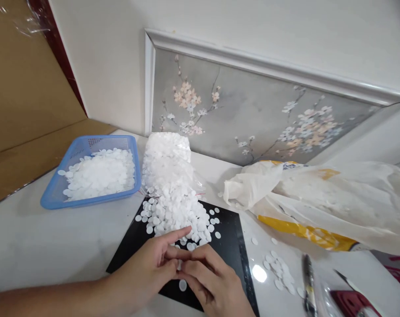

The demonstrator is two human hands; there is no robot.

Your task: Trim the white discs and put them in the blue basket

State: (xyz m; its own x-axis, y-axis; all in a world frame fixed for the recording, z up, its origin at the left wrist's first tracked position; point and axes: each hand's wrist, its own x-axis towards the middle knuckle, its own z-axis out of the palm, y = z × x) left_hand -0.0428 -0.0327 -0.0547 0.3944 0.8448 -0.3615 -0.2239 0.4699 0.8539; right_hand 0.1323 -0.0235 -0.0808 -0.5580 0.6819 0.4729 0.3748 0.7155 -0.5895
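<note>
A black mat (231, 240) lies on a glossy white tabletop (64, 246), and just above its near part the two hands meet, fingertips together. The left hand (158, 266) pinches a small white disc (179, 264) between thumb and fingers, its index finger stretched out toward the heap; the right hand (216, 279) closes its thumb and fingers on the same spot, though how much of the disc it grips is hard to tell. A heap of white discs (183, 215) covers the mat's far part, spilling from a clear plastic bag (168, 163) just beyond the mat, and a single disc (183, 285) lies on its near part, below the fingers. Left of the mat sits a blue basket (46, 201) filled with similar discs, a cardboard surface (28, 79) rising behind it. Right of the mat are a scatter of loose discs (279, 270), a blurred pen-like item (308, 286), a dark red object (352, 303) and, farther back, a large white-and-yellow bag (319, 193). Beyond the mat, a pale wall (101, 57) carries a white-framed grey panel (246, 105) painted with blossoms.
</note>
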